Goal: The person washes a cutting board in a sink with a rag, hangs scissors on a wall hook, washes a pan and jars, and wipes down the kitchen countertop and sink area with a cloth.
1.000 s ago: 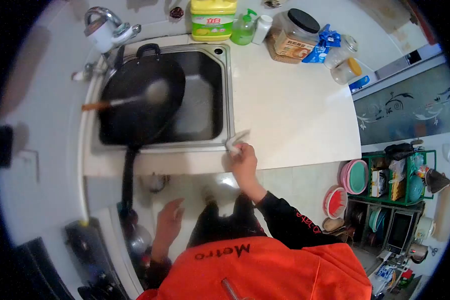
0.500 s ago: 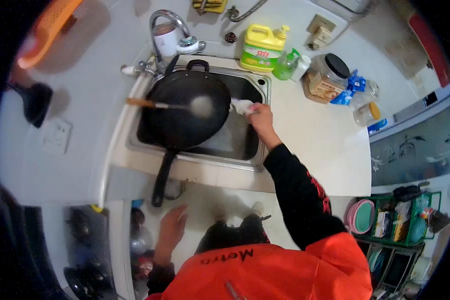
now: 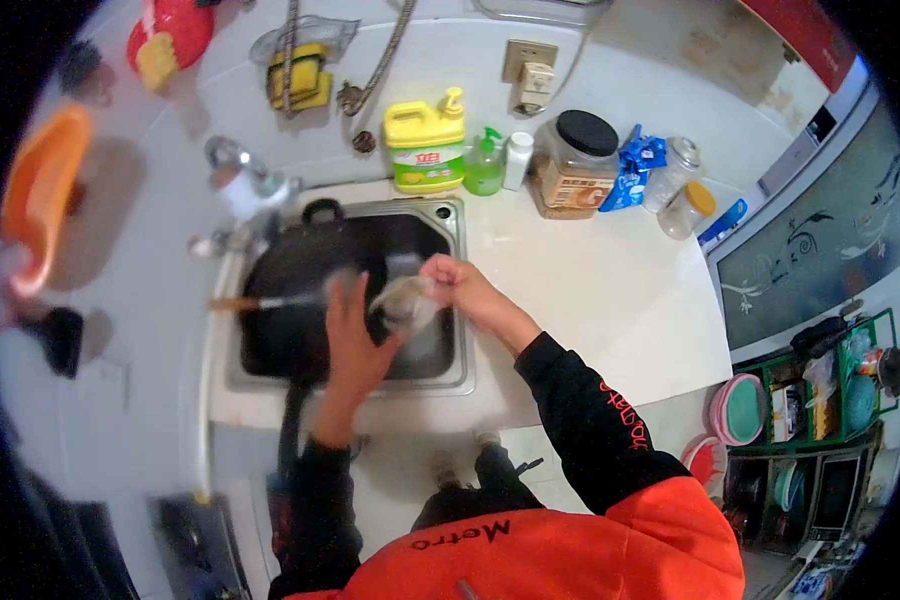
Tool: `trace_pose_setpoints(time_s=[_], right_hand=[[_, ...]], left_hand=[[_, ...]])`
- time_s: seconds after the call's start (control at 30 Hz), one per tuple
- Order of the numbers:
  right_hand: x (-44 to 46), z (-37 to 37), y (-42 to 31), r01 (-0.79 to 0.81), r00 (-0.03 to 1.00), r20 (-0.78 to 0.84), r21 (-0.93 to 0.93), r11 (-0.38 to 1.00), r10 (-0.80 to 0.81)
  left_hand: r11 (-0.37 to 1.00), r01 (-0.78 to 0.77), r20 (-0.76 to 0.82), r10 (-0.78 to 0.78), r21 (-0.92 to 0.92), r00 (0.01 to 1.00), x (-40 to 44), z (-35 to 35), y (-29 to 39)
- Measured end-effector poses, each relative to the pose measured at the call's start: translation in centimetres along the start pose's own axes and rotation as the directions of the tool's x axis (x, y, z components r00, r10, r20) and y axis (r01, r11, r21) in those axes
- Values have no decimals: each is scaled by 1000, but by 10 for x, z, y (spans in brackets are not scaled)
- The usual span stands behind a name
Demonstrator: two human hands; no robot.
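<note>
A black wok [image 3: 290,310] rests in the metal sink, its long handle hanging over the front edge. Across the wok lies a utensil with a wooden handle [image 3: 235,304]; its far end is hidden by my left hand and blur. My right hand [image 3: 462,290] pinches a pale, crumpled, cloth-like piece [image 3: 406,303] above the sink's right part. Fingers apart, my left hand [image 3: 355,345] is over the wok, its thumb close to that pale piece. Whether the thumb touches it I cannot tell.
Behind the sink stand a yellow detergent jug [image 3: 425,150], a green pump bottle [image 3: 484,168] and a white bottle [image 3: 518,160]. A black-lidded jar [image 3: 575,170] is farther right. The faucet [image 3: 238,180] rises at the sink's back left corner.
My left hand has risen from below the counter to over the wok. My right hand keeps the pale piece, now closer to the left hand. The view has shifted.
</note>
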State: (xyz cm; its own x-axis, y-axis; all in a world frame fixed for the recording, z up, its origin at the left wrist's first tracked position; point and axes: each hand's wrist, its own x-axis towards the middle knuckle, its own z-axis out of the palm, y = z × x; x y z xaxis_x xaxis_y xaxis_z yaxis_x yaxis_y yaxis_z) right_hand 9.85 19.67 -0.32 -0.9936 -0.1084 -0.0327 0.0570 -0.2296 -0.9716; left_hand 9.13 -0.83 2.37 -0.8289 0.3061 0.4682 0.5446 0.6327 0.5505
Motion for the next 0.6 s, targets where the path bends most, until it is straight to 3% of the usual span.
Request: trace_pose_setpoints(time_s=[0.03, 0.07, 0.1, 0.13, 0.17, 0.2, 0.23, 0.27, 0.3, 0.33, 0.37, 0.4, 0.47, 0.5, 0.53, 0.6], right_hand=[[-3, -6, -10, 8, 1000, -12, 4, 1000, -8], [-6, -10, -20, 54, 990, -133, 4, 999, -53], [-9, -18, -24, 97, 963, -251, 0, 995, -94], [-13, -29, -22, 1, 939, -345, -18, 1000, -8], [-21, -35, -16, 5, 935, -354, -7, 1000, -7], [-34, -32, -19, -28, 900, -422, 194, 981, 109], [-45, -32, -19, -37, 857, -463, 386, 922, 228], [-43, -50, 12, 58, 911, -372, 543, 838, 178], [-52, -62, 14, 67, 909, -378, 547, 835, 175], [-64, -78, 16, 96, 898, -393, 609, 787, 195], [-72, -95, 17, 124, 889, -404, 668, 734, 217], [-79, -115, 22, 127, 889, -402, 674, 728, 218], [-85, -152, 39, 168, 916, -374, 686, 708, 145], [-88, -155, 33, 171, 916, -374, 689, 704, 143], [-96, -154, 15, 172, 876, -424, 720, 672, 230], [-109, -155, -2, 185, 827, -471, 744, 642, 307]], left_hand=[[997, 41, 167, -29, -69, 985, 19, 11, -1], [988, 94, 332, -47, -126, 942, 33, 21, 1], [989, 86, 341, -38, -124, 939, 43, 37, 7], [923, 295, 384, -187, -246, 904, 50, 54, 16], [800, 489, 443, -320, -346, 837, 53, 69, 26], [840, 415, 327, -305, -350, 894, 52, 86, 46], [947, 145, 209, -86, -287, 974, 43, 115, 55], [972, -133, 110, 156, -192, 982, 36, 141, 60], [971, -141, 116, 165, -192, 980, 41, 140, 80], [952, -238, 443, 302, -194, 844, 50, 130, 105], [919, -324, 711, 383, -226, 590, 57, 128, 121], [919, -326, 716, 380, -220, 586, 66, 137, 125], [935, -329, 507, 348, -129, 789, 98, 160, 135], [917, -363, 383, 399, -166, 833, 125, 176, 139], [893, -404, 246, 444, -199, 861, 159, 196, 142], [822, -566, 13, 566, 59, 824, 222, 253, 132]])
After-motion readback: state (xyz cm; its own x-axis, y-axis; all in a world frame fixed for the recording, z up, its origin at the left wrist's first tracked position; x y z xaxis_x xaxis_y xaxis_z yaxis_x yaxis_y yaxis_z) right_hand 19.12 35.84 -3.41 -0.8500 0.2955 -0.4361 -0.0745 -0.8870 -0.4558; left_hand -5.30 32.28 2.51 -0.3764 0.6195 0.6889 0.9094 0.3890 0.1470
